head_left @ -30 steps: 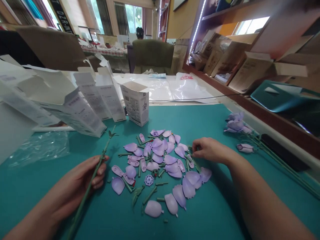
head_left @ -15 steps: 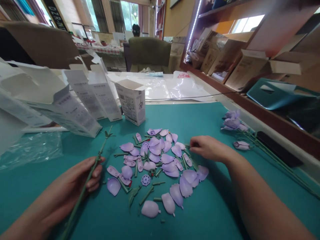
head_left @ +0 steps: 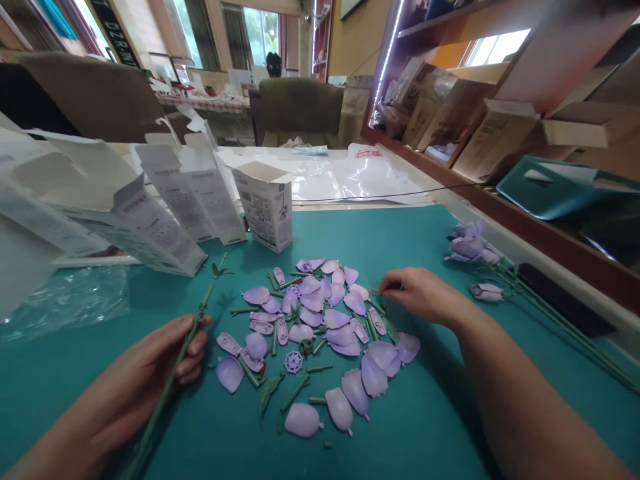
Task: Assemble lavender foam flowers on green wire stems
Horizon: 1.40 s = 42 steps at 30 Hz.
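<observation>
My left hand [head_left: 173, 353] is closed round a long green plastic flower stem [head_left: 167, 388], which tilts up and right to a small leafy tip. At the right edge of a loose pile of parts, my right hand [head_left: 417, 290] has its fingertips curled down beside a green piece [head_left: 374, 292]; whether they grip it is hidden. The pile holds several pale purple petals [head_left: 337, 320], short green stem pieces [head_left: 295, 392], a purple spoked ring [head_left: 293, 362] and a green leaf [head_left: 270, 393].
White cardboard boxes [head_left: 267, 210] stand at the back left, with clear plastic wrap [head_left: 75, 300] before them. Assembled purple flowers [head_left: 467, 241] on long stems and a dark flat object [head_left: 563, 300] lie at right. A teal basket [head_left: 560, 187] and brown boxes fill the shelf.
The whole view has shifted slightly. Both hands keep almost the same places, the left still holding the stem and the right still at the pile's right edge.
</observation>
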Tool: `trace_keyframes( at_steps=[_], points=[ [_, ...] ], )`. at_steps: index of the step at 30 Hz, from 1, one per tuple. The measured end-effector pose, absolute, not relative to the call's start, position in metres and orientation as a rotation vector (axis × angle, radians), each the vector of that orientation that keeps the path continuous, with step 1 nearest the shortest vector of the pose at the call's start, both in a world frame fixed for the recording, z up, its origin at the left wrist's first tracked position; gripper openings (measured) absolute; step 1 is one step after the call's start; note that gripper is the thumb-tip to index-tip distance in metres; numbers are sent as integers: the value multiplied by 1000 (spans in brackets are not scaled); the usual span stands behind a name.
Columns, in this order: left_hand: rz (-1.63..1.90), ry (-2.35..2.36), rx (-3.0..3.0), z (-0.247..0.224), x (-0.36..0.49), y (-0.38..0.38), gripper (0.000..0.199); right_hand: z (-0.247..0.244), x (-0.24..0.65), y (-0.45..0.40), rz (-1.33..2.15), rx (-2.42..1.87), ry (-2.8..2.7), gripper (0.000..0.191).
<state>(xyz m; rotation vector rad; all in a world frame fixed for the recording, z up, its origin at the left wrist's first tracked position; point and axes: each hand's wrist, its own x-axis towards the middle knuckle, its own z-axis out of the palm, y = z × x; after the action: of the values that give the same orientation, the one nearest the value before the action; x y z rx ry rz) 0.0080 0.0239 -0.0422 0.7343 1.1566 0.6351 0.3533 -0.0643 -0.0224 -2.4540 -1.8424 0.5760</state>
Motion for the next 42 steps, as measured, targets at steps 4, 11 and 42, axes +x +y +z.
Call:
trace_keyframes(
  at_steps=[4, 11, 42],
  points=[
    [680, 1140, 768, -48, 5, 25, 18, -24, 351, -61, 569, -2476, -1817, 18],
    [659, 1114, 752, -47, 6, 25, 19, -40, 344, -58, 533, -2497, -1821, 16],
    [674, 934, 752, -58, -4, 26, 20, -74, 307, 21, 27, -1863, -2266, 42]
  ],
)
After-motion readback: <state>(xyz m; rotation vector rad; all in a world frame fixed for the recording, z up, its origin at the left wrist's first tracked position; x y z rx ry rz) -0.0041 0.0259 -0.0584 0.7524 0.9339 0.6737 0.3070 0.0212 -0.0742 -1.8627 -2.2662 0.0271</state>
